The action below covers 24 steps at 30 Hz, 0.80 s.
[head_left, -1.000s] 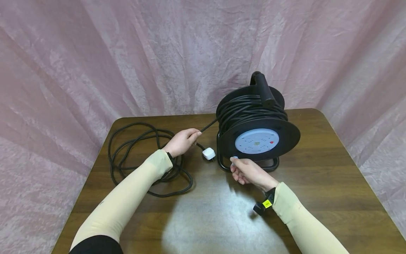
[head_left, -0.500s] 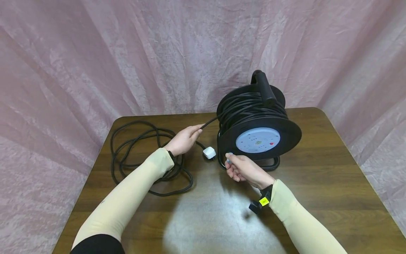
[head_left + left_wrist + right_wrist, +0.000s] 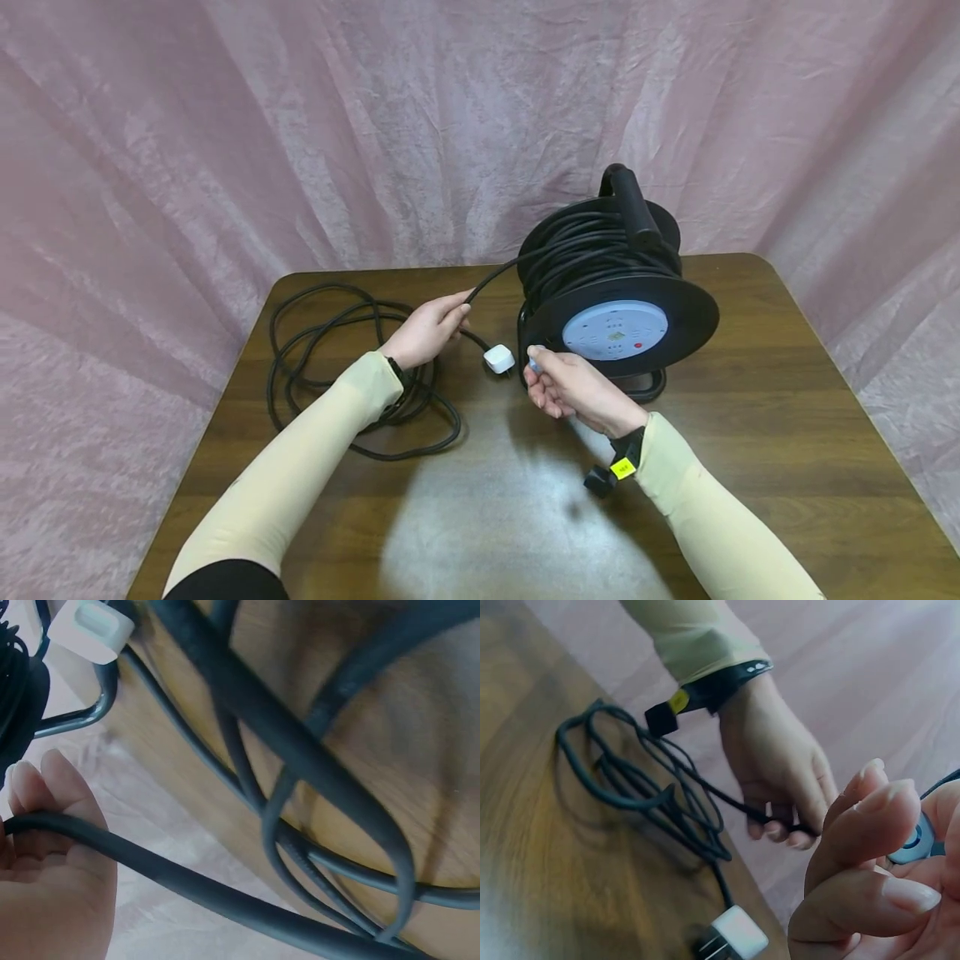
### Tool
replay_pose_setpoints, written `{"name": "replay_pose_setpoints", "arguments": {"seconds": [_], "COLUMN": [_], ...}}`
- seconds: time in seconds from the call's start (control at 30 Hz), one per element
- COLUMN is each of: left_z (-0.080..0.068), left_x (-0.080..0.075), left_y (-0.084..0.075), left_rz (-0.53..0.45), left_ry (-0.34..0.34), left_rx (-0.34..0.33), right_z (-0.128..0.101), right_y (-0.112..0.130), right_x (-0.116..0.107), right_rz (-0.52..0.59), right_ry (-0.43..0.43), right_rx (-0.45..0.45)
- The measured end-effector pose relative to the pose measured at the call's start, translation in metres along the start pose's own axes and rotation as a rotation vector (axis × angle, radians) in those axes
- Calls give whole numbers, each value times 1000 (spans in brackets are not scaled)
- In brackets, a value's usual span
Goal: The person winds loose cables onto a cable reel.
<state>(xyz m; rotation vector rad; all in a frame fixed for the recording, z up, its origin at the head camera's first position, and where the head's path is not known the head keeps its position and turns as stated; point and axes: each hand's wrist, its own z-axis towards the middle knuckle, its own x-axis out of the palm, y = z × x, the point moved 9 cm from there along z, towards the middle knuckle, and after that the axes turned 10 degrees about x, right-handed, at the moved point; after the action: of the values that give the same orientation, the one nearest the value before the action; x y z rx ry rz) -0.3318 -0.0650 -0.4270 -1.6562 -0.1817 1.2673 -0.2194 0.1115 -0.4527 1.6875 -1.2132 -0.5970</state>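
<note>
A black cable reel (image 3: pixel 622 325) with a light-blue socket face stands upright on the wooden table (image 3: pixel 750 400). My right hand (image 3: pixel 543 368) pinches the small pale winding knob (image 3: pixel 533 360) at the left rim of the reel's disc; the knob (image 3: pixel 911 840) shows behind my fingertips (image 3: pixel 877 825) in the right wrist view. My left hand (image 3: pixel 454 315) grips the black cable (image 3: pixel 495 279) just left of the reel, and the same cable (image 3: pixel 187 881) crosses my palm in the left wrist view. The white plug (image 3: pixel 498 359) lies on the table between my hands.
Several loose loops of black cable (image 3: pixel 330 367) lie on the table's left half, under my left forearm. The reel's carry handle (image 3: pixel 633 208) sticks up at the back. A pink cloth (image 3: pixel 300 125) hangs behind and around the table.
My right hand has carried the knob left and up along the disc's rim, and the socket face has turned. The cable at my left hand now rises more steeply to the reel.
</note>
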Motion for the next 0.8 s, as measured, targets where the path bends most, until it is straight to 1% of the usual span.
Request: {"name": "replay_pose_setpoints", "arguments": {"seconds": [0.2,0.37,0.47,0.57,0.7,0.8], "left_z": [-2,-3,-2,-1,-5,-8], "left_x": [2,3,4,6,8,8], "left_y": [5,-2,-5,-3,2,3], "left_rz": [51,42,34,34,55,58], "left_ry": [13,21,18,24,34,25], "left_rx": [21,25,21,9,-13,-16], "right_z": [-5,-9,-12,-15,-20,-23], "right_y": [16,26,29,33,40,45], "right_x": [3,4,3,2,0,-1], "right_rz": [12,14,11,0,-12,-12], "right_ry": [-10,-24,-28,-30,-38,-41], "right_rx": [-14,-12,-2,3,-6,-13]}}
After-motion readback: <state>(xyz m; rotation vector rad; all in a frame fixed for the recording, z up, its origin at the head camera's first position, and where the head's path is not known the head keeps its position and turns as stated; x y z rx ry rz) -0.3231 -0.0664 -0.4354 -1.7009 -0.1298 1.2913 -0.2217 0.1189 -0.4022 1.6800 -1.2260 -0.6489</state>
